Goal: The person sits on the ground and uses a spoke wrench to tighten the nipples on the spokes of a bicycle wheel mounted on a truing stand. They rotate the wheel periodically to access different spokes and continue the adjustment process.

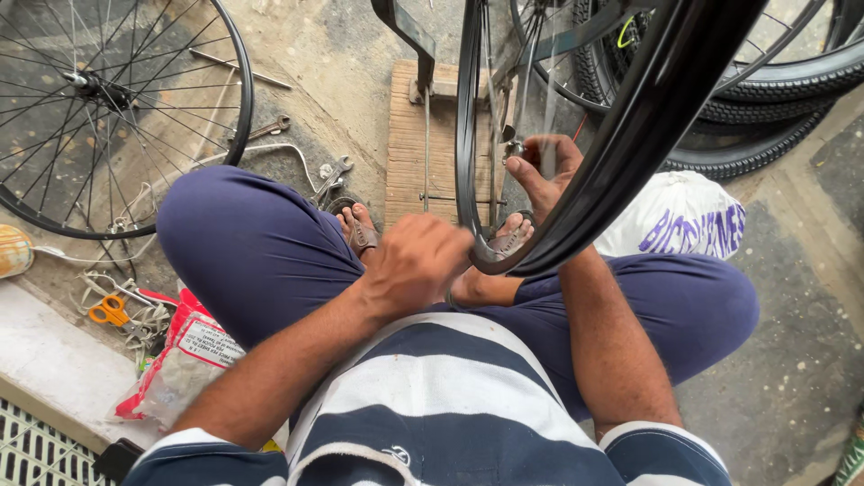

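- Far left, on the ground: a spoked wheel (99,108) lies flat, no tyre on its rim; wrenches (270,129) and loose rods are scattered just beside it.
- Lower left: orange-handled scissors (110,310) among tangled wire, next to a red-and-clear plastic packet (184,355) resting against the person's knee.
- Left hand (416,261): fingers curled together, clamped on the lower edge of the black rim (468,135), close above the lap.
- The black rim stands upright on edge between the sandalled feet, over a wooden board (407,153); its spokes run up toward the top of the view.
- Right hand (543,171): raised behind the rim, thumb and fingertips pinched on a small metal part at the spokes; what that part is, I cannot tell.
- Centre right: a second black hoop (648,117) crosses diagonally in front of the right forearm.
- Right: a white bag (675,220) with purple print on the ground beside the knee; stacked tyres (765,108) behind it.
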